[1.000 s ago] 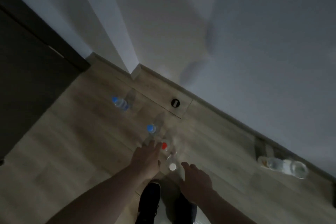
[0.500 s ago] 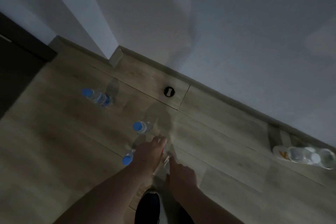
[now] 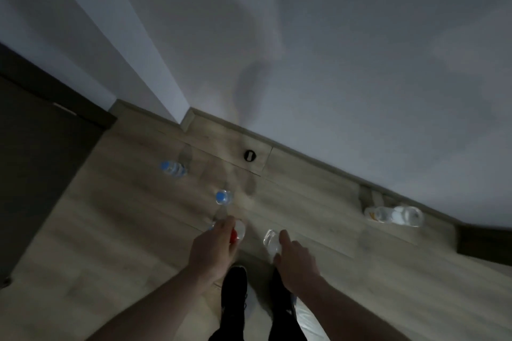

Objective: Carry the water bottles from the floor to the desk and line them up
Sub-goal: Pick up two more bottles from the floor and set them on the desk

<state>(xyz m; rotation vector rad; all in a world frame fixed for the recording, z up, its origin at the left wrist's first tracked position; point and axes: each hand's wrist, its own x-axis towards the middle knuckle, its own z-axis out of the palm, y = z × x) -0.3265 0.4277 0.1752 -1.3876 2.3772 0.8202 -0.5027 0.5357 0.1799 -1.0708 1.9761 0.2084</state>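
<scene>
My left hand (image 3: 213,249) curls its fingers round a clear bottle with a red cap (image 3: 237,232), just above the wooden floor. A hint of blue shows at its fingertips; what that is I cannot tell. My right hand (image 3: 296,260) grips a clear water bottle (image 3: 272,241) by its upper part. A blue-capped bottle (image 3: 223,197) stands on the floor just beyond my left hand. Another blue-capped bottle (image 3: 173,168) lies farther to the left. The desk is out of view.
More clear bottles (image 3: 393,214) lie against the skirting board at the right. A black round fitting (image 3: 250,155) sits in the floor near the wall. A dark panel (image 3: 41,174) stands at the left. My black shoes (image 3: 234,291) are below the hands.
Both hands have closed on bottles at my feet, and the red-capped bottle now shows in my left hand. The view has swung a little.
</scene>
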